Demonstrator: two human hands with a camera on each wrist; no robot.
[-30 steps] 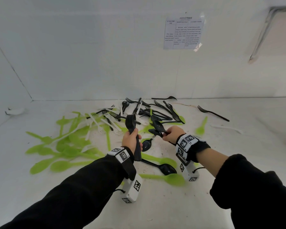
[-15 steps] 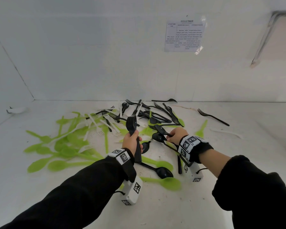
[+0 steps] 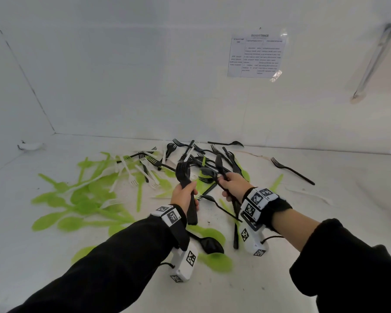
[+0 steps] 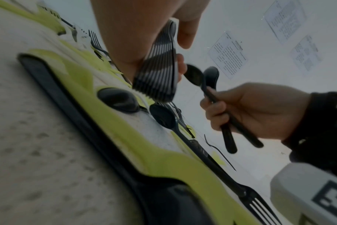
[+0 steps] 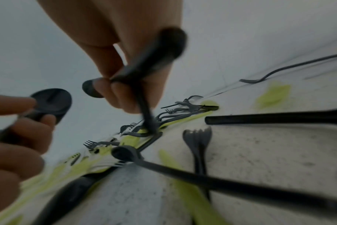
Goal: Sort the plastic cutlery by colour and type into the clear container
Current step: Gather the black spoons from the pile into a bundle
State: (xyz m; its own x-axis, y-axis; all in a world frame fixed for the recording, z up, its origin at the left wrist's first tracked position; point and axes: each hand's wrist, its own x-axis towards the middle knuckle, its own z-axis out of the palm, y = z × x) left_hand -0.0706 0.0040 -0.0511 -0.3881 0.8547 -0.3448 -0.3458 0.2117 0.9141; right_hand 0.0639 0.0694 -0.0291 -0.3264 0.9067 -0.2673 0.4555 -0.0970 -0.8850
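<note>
My left hand (image 3: pixel 182 195) grips a thick stack of black forks (image 3: pixel 183 172) upright by the handles; the left wrist view shows the stacked handles (image 4: pixel 158 73) fanned under the thumb. Just to its right, my right hand (image 3: pixel 233 184) holds two black spoons (image 3: pixel 213 169) by their handles, bowls pointing up and left; these two black spoons (image 4: pixel 202 76) cross slightly. In the right wrist view my fingers (image 5: pixel 113 89) curl round the spoon handles (image 5: pixel 144 67). Mixed cutlery lies on the white table (image 3: pixel 325 222). No clear container is in view.
Green spoons (image 3: pixel 77 199) spread over the left side, white forks (image 3: pixel 131 175) among them, and black forks (image 3: pixel 201 152) are heaped at the back. A black spoon (image 3: pixel 210 245) lies under my left wrist, a lone black fork (image 3: pixel 291 170) at the right. White walls enclose the table.
My right hand has lifted the two black spoons off the pile and brought them up beside the fork stack. The left hand has kept its grip and hardly moved.
</note>
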